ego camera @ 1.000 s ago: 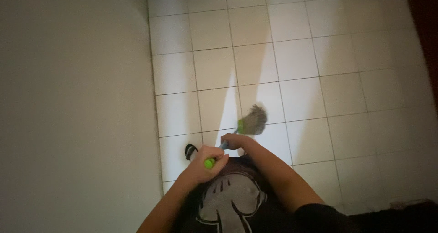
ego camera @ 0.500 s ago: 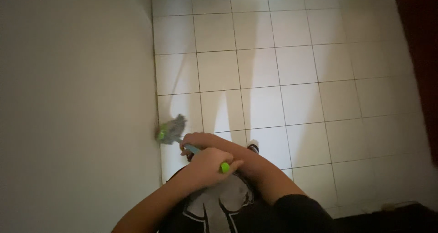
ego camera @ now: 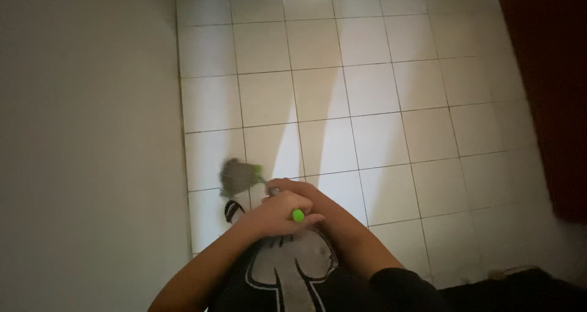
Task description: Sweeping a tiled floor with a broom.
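- Both my hands are clamped on the mop handle [ego camera: 282, 203], fingers wrapped tight, nothing else in them.
- My left hand [ego camera: 275, 217] sits at the top, fist closed round the green end cap [ego camera: 298, 215].
- My right hand [ego camera: 292, 188] grips just below it, lower down the shaft, touching the left hand.
- The mop head [ego camera: 237, 176] is ahead of my hands and a bit to their left, down on the white tiled floor [ego camera: 379, 104], near the grey wall [ego camera: 85, 135] on my left.
- Change: a second ago the mop head was out in front of my hands, to their right; half a second ago it had swung across to the wall side; now it stays near that side, slightly further from the wall.
- Meaning, as I judge it: I'm in side-to-side mopping strokes, working the strip of floor along the wall.
- My foot in a dark sandal [ego camera: 232, 210] shows just under the mop head, close to my left hand.
- Mop head is blurred, so strands can't be made out.
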